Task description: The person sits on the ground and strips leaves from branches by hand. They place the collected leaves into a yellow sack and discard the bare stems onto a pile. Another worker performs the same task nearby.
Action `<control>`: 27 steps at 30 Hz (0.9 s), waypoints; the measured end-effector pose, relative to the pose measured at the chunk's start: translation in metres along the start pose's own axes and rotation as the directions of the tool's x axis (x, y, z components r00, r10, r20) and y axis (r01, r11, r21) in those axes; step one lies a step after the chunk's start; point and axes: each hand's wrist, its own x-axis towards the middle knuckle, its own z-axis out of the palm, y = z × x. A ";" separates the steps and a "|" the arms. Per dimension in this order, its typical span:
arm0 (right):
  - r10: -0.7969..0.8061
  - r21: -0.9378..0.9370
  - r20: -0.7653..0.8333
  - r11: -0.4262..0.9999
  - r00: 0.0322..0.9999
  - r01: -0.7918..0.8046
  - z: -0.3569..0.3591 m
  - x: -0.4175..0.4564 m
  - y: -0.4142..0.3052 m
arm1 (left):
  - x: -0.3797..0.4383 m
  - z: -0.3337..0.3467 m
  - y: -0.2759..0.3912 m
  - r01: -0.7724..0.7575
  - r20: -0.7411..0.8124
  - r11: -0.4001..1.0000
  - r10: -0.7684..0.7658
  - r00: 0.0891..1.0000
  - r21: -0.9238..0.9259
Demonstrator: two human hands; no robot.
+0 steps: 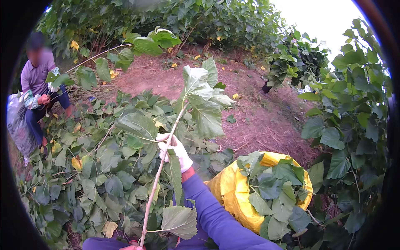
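Note:
A long leafy branch [163, 159], mulberry by its look, slants up in front of me, with broad pale-backed leaves [200, 90] at its tip. My right hand [175, 150], in a white glove, is closed around it midway, beside a leaf stalk. At the bottom edge my left hand [132, 247] shows only in part, bare, gripping the branch's lower end. One large leaf [180, 221] hangs from the stem between the hands. To the right of my sleeve, a yellow woven sack [228, 184] leans with its mouth open, full of loose leaves [275, 193].
Cut leafy branches [106, 181] are heaped across the ground ahead and left. A seated person [39, 75] at left holds another branch [97, 57] beside a pale sack [20, 125]. Behind the bare soil [250, 125], someone partly hidden carries a leafy bundle [293, 59]. Tall plants [353, 134] stand right.

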 end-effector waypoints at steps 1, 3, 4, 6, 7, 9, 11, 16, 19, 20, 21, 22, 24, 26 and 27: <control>0.001 -0.010 0.006 1.000 1.000 -0.001 0.002 0.001 -0.002 | 0.001 0.002 -0.002 0.000 0.012 1.000 0.000 1.000 -0.023; 0.007 -0.071 -0.048 0.997 0.999 -0.010 0.006 -0.003 -0.006 | 0.001 0.006 -0.002 0.004 0.018 0.999 -0.004 1.000 -0.039; -0.009 -0.069 -0.050 0.998 0.999 0.006 0.006 -0.005 -0.008 | 0.002 0.008 -0.003 0.006 0.031 0.998 -0.004 1.000 -0.059; -0.026 -0.097 -0.070 0.995 0.997 0.019 0.010 -0.008 -0.008 | 0.002 0.011 -0.005 0.004 0.054 0.994 0.002 0.999 -0.107; -0.026 -0.125 -0.087 0.992 0.996 0.015 0.014 -0.008 -0.007 | 0.002 0.013 -0.005 -0.001 0.062 0.991 0.010 0.998 -0.135; -0.023 -0.185 -0.114 0.983 0.993 0.002 0.021 -0.006 -0.004 | 0.003 0.013 -0.005 -0.010 0.077 0.985 0.024 0.997 -0.170; 0.006 -0.176 -0.029 0.984 1.000 -0.011 0.017 0.003 0.006 | 0.006 0.010 -0.010 -0.023 0.069 0.981 0.037 0.997 -0.193; 0.056 -0.355 -0.142 0.929 0.988 -0.103 0.010 -0.006 0.011 | 0.011 -0.002 -0.009 -0.052 0.066 0.976 0.068 0.996 -0.213; 0.021 -0.611 -0.083 0.789 0.996 -0.068 0.002 -0.002 0.024 | 0.008 -0.016 -0.001 -0.165 -0.021 0.982 0.164 0.986 -0.094; 0.034 -0.657 -0.079 0.750 0.996 -0.078 0.001 -0.004 0.031 | 0.007 -0.024 -0.003 -0.240 -0.069 0.970 0.242 0.968 0.035; 0.038 -0.707 -0.070 0.703 0.997 -0.077 0.005 -0.004 0.031 | 0.005 -0.032 -0.003 -0.311 -0.100 0.936 0.330 0.939 0.167; 0.033 -0.732 -0.074 0.676 0.997 -0.077 0.006 -0.005 0.033 | 0.003 -0.039 -0.001 -0.292 -0.126 0.945 0.311 0.942 0.149; 0.020 -0.782 -0.087 0.618 0.996 -0.081 0.007 -0.007 0.037 | 0.005 -0.049 -0.005 -0.351 -0.174 0.894 0.406 0.897 0.278; 0.033 -0.857 -0.138 0.497 0.990 -0.136 0.012 -0.008 0.038 | 0.007 -0.052 -0.010 -0.367 -0.209 0.823 0.488 0.848 0.433; 0.037 -0.889 -0.163 0.429 0.986 -0.163 0.017 -0.009 0.036 | 0.008 -0.050 -0.013 -0.356 -0.226 0.794 0.512 0.829 0.492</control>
